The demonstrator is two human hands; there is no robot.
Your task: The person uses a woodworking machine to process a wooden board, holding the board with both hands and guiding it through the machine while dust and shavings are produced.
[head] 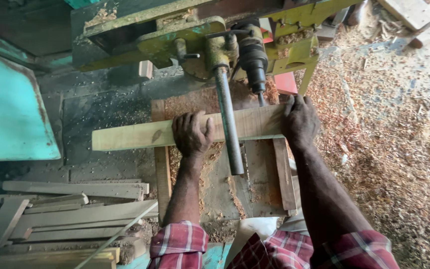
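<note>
While pinned flat across the sawdust-strewn machine table [267,192], pale wooden plank [140,135] under the dark drill chuck [254,60], gripped mid-length by left hand [191,133] and at its right end by right hand [299,121], cut boards [75,209] stacked near left.

No packages, labels, signs or screens show in this view.

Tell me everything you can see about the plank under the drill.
The plank is pale, planed wood, long and flat, lying crosswise on the machine's wooden table. The left hand presses its middle; the right hand grips its right end below the drill chuck. Its left end overhangs freely. A grey lever crosses above it.
</note>
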